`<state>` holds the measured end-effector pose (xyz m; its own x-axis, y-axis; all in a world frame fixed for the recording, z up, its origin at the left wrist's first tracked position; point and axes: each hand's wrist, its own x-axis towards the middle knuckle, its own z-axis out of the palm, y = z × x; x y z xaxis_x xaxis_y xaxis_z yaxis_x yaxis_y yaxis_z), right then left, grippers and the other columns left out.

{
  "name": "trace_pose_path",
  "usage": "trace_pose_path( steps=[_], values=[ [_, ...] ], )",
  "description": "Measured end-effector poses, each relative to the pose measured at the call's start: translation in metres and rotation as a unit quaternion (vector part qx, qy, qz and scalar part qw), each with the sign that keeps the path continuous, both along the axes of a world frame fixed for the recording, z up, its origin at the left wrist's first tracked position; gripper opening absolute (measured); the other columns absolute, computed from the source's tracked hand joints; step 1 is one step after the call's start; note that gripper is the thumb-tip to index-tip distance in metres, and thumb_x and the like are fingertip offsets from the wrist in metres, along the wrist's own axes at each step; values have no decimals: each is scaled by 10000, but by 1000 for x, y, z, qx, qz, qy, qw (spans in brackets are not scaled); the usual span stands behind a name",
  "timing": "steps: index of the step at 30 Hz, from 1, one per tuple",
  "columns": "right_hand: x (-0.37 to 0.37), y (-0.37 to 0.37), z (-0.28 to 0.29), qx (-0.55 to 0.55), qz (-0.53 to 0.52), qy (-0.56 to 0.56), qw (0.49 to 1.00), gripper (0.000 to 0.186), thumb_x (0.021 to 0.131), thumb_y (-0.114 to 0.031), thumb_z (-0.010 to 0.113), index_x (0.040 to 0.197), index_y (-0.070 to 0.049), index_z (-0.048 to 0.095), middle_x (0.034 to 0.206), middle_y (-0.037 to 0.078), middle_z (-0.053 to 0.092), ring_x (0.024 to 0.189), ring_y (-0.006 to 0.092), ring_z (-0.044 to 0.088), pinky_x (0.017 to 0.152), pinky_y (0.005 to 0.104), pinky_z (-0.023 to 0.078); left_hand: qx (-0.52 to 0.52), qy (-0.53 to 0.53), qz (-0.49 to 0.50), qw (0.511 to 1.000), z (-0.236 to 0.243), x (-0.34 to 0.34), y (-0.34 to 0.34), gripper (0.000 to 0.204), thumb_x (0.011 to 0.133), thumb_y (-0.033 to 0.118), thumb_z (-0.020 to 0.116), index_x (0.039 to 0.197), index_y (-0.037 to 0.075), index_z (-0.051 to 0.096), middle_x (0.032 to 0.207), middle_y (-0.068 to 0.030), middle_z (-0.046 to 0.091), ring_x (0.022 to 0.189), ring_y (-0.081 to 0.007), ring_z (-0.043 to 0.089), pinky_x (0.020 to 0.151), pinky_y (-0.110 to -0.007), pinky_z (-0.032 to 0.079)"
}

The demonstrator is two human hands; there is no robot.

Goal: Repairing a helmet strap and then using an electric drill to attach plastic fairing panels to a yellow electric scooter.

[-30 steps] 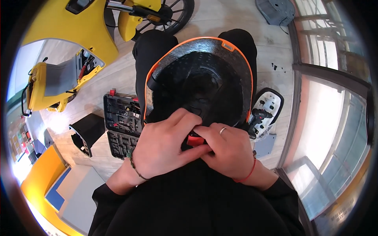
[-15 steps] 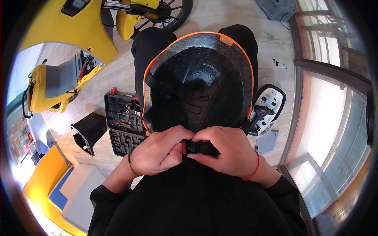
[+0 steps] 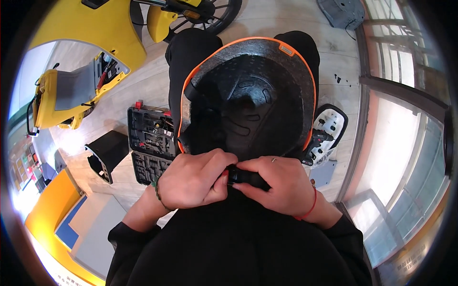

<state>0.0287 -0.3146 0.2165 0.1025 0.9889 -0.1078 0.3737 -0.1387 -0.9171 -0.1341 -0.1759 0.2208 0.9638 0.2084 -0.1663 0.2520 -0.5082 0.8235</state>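
Note:
An orange-rimmed helmet (image 3: 245, 102) rests upside down on my lap, its dark inner lining facing up. At its near edge my two hands meet over a black chin-strap buckle (image 3: 234, 175) with a bit of red at its left end. My left hand (image 3: 193, 180) is closed in a pinch on the red end. Thumb and fingers of my right hand (image 3: 280, 183) grip the black part. The fingers partly cover the buckle, so I cannot tell whether it is fastened.
Left of my knees lie an open tool case (image 3: 151, 136) and a black plastic housing (image 3: 109, 151). A yellow scooter body (image 3: 95, 38) stands at the upper left. On the right, a power drill (image 3: 318, 140) rests on a white, black-edged panel (image 3: 334, 119), with small screws (image 3: 338, 78) farther away.
The helmet has shifted slightly right in the view. Both hands stay together on the buckle, and a little more of its black part shows between the fingers.

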Motion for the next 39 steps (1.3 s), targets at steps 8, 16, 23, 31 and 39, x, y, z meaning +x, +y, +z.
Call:
trace_pose_path(
  steps=[8,16,23,31,39],
  values=[
    [1,-4,1,-35,33,0,999,278,755,-197,745,943,-57,596,749,72,637,667,238,653,593,317,511,-71,21,-15,997,-2,-4,5,200,768,89,588,951,43,521,747,-91,589,602,-278,614,518,-371,473],
    [7,0,-1,5,38,-15,999,290,757,-214,746,947,-48,603,770,83,643,697,236,658,619,318,514,-137,82,77,984,-4,3,-7,390,745,217,750,979,63,477,720,-101,589,607,-262,640,518,-314,473],
    [14,-2,0,-34,35,29,998,317,753,-207,755,992,-45,626,808,93,658,701,250,658,613,313,504,-222,22,92,971,-3,-7,0,354,785,119,726,1041,48,491,764,-51,573,568,-124,573,512,-249,416],
    [18,-1,1,-64,40,160,984,233,837,-203,663,1014,-57,620,773,104,651,681,262,648,608,327,491,-385,59,55,919,-5,-21,15,333,828,35,662,1124,50,510,770,3,511,530,-45,404,490,-236,317],
    [16,3,-3,-99,72,144,982,310,813,-358,706,957,-88,654,697,91,647,593,241,635,541,310,461,-341,92,23,935,-6,-23,15,290,852,77,667,1113,77,542,807,-15,543,564,-72,474,511,-245,358]
  ],
)
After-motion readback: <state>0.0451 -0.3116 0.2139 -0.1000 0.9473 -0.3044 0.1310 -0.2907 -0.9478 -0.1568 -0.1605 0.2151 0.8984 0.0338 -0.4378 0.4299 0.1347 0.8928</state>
